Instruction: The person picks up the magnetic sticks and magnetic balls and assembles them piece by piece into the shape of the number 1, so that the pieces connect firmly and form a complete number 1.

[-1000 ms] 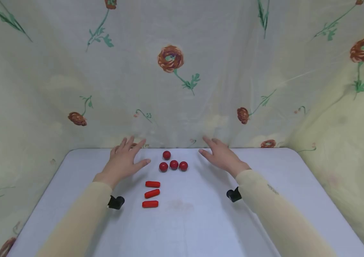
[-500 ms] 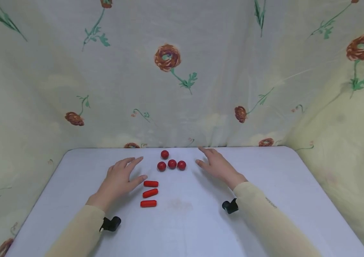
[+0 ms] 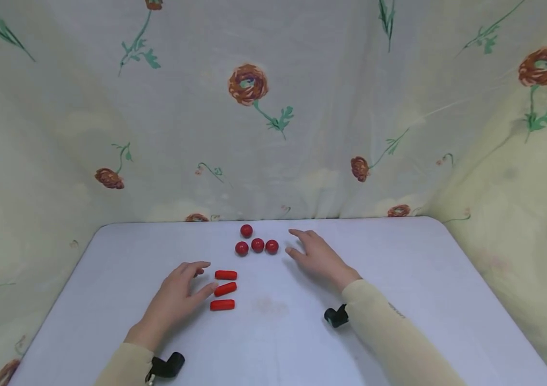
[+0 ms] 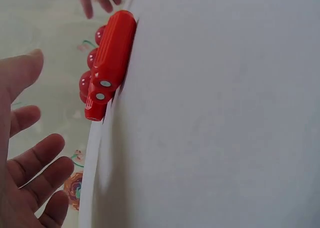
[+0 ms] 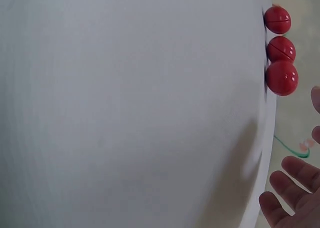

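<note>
Three short red ribbed rods lie in a column on the white table: a far rod, a tilted middle rod and a near rod. Pale round spots show on rod ends in the left wrist view. My left hand is just left of them, fingers loosely bent and thumb tip overlapping the middle rod's left end in the head view. Behind the rods sit several glossy red balls, three in a row and one ball farther back. My right hand hovers right of the balls, fingers spread, holding nothing.
The white table has rounded far corners. A pale flowered cloth hangs behind it and along both sides. Black wrist cameras, one on the left sleeve and one on the right sleeve, stick out inward.
My left hand has drawn back from the table's far edge toward the rods, its fingers bending more. The right hand has come slightly nearer and left, toward the balls. Rods and balls stay put.
</note>
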A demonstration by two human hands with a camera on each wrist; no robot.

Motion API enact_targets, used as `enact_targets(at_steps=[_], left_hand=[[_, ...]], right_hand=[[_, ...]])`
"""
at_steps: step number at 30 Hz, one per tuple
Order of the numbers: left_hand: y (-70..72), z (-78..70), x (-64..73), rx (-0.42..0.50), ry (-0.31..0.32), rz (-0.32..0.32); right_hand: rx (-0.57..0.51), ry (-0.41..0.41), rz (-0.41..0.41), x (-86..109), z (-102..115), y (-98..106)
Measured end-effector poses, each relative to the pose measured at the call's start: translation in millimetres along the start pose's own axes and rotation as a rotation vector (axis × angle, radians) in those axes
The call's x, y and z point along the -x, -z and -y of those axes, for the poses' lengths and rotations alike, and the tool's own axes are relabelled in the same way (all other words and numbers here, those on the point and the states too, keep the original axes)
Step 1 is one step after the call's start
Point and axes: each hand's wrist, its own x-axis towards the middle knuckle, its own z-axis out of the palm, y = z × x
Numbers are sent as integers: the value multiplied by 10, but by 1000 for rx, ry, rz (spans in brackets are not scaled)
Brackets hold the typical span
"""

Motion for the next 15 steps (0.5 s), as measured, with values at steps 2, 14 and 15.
enact_targets(at_steps=[2,14,15], left_hand=[[-25,-7,23,48,36,13],[-219,43,170,217,38,-19],[-232,52,175,228,29,-29]], right_hand=[[-10,-7,-5,-6,7,-39],[-38,-44,-2,-34,85,-170],[-41,-47,-5,-33,87,-176]])
